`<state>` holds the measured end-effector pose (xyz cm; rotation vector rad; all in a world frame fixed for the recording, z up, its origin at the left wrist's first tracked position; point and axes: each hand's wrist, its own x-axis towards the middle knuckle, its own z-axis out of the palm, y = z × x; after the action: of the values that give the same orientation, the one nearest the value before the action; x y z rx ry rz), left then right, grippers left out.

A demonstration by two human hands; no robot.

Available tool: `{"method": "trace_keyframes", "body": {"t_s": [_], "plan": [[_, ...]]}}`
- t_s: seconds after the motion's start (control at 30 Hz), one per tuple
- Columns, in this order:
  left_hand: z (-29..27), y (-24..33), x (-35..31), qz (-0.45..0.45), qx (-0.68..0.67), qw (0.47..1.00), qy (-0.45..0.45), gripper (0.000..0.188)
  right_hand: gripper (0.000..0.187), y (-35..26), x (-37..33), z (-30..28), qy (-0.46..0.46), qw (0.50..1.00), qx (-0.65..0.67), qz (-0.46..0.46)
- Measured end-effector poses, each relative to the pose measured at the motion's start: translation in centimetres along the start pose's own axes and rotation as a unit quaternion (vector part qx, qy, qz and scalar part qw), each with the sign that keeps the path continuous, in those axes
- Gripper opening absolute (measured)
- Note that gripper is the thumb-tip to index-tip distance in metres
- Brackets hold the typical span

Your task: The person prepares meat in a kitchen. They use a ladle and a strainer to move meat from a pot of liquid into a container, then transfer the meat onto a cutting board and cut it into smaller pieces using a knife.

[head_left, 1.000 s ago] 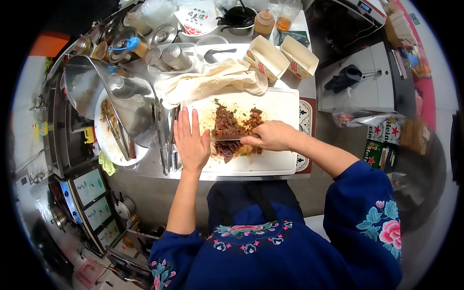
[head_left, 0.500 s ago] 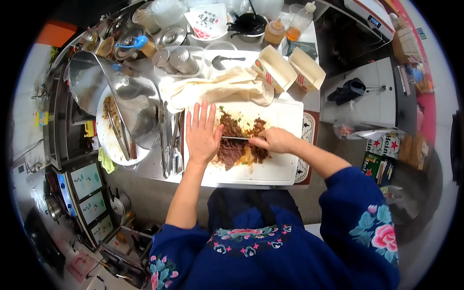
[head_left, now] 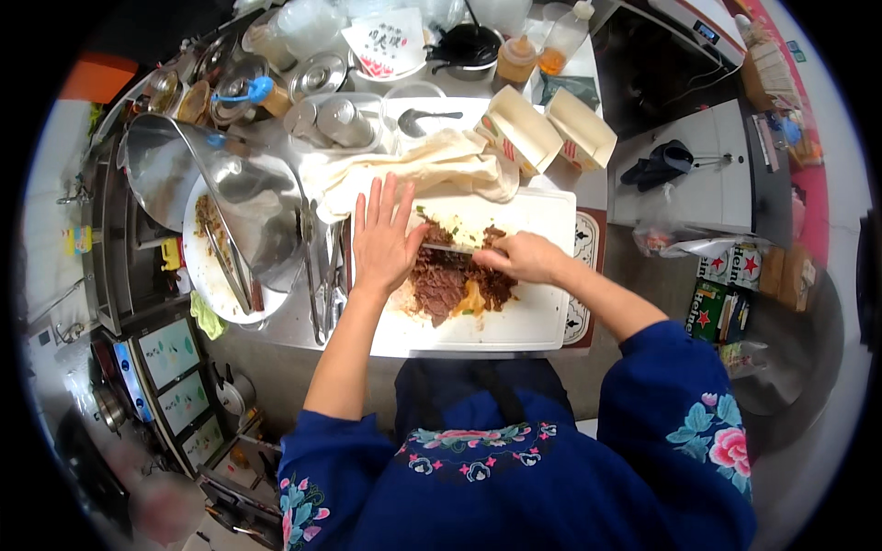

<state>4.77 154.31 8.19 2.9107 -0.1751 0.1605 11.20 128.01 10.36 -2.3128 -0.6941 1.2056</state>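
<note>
A white cutting board lies in front of me with chopped brown meat in its middle. Among the meat are yellow, egg-like pieces and bits of green. My right hand is closed around a knife, its handle hidden in the grip. The knife's blade lies across the far part of the meat, pointing left. Flat and with fingers apart, my left hand is over the board's left side. Its thumb is close to the blade's left end; whether they touch I cannot tell.
A cream cloth is bunched behind the board. Beyond it stand two open paper boxes and a black spoon. To the left are tongs, a metal scoop and a white plate with food scraps.
The blade has shifted slightly away from me and now slants a little across the meat, exposing more of the near pile. My left hand has moved slightly away too, still spread.
</note>
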Motion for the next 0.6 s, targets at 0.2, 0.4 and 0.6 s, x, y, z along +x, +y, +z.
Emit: {"method": "trace_keyframes", "body": {"t_s": [0.2,0.4,0.6], "plan": [[-4.8,-0.5,-2.3,-0.025,-0.081,0.984,0.155,0.064,0.072,-1.4,-3.1,-1.5,0.05,0.998,-0.035,0.03],[-4.6,-1.1,-6.8,0.006,-0.084,0.992,0.097,0.056,0.069,0.4,-3.6,0.6,0.097,0.993,-0.043,0.056],[-4.7,-2.7,-10.5,-0.019,-0.111,0.99,0.082,0.057,0.065,2.4,-8.9,1.6,0.132,0.987,-0.028,0.092]]}}
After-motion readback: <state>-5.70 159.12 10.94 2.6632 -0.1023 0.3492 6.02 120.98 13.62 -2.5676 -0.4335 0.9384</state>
